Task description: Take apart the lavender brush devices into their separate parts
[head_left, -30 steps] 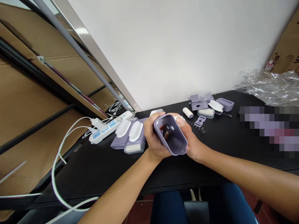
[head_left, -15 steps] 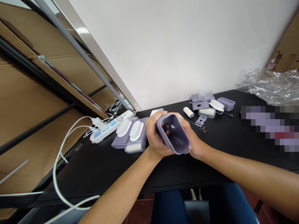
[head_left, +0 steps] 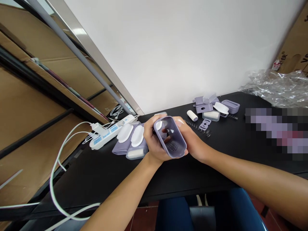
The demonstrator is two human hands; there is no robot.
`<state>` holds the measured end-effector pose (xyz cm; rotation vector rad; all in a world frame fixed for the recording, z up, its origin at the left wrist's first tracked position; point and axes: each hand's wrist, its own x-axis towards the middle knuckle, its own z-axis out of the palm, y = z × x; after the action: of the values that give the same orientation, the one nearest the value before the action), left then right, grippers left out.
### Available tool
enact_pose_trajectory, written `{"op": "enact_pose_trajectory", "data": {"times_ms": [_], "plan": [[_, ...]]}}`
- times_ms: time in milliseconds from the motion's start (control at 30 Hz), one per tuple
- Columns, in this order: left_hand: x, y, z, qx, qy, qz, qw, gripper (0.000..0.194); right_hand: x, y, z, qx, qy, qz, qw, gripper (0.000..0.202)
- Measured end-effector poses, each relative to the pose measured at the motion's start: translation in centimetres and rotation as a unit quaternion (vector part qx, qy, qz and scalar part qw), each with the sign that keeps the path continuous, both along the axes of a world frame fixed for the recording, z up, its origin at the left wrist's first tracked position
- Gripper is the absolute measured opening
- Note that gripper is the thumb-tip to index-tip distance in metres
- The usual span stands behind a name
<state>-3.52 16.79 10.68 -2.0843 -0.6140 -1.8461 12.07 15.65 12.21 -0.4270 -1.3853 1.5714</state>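
Note:
Both of my hands hold a hollow purple plastic housing (head_left: 178, 137), its open end turned up toward me. Small holes dot its inner wall, and a cutout in the far wall shows fingers. My left hand (head_left: 154, 142) wraps round the left side. Along the right side, my right hand (head_left: 192, 138) is closed, most of its fingers hidden behind the housing. Left of my hands lie two purple units with white bristle-edged brush heads (head_left: 125, 133). On the right are a white roller (head_left: 192, 115), a slotted purple plate (head_left: 205, 124) and thin coil springs (head_left: 191, 124).
Further back on the black table (head_left: 223, 144) sit a purple bracket (head_left: 203, 105), a white brush (head_left: 220, 108) and a shallow purple tray (head_left: 230, 106). A power strip (head_left: 113, 130) with white cables stands left. Clear plastic wrap (head_left: 284, 89) is heaped right.
Both hands and the housing have moved a little to the left, and the housing is turned slightly. The view has shifted a bit too. My grip stays on the housing.

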Motion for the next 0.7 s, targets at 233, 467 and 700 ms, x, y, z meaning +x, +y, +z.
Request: {"op": "enact_pose_trajectory", "data": {"times_ms": [233,467,700], "plan": [[-0.1,0.2,0.3,0.008,-0.003,0.015,1.000,0.119,1.1,0.4,0.1,0.055,-0.064,0.013,0.996,0.039],[-1.3,1.1,0.9,0.038,-0.011,-0.037,0.999,0.123,3.6,1.9,1.4,0.325,-0.146,-0.041,0.933,0.039],[-1.8,0.9,1.4,0.047,-0.003,-0.008,0.999,0.118,3.8,2.3,1.1,0.429,-0.208,-0.063,0.877,0.056]]}}
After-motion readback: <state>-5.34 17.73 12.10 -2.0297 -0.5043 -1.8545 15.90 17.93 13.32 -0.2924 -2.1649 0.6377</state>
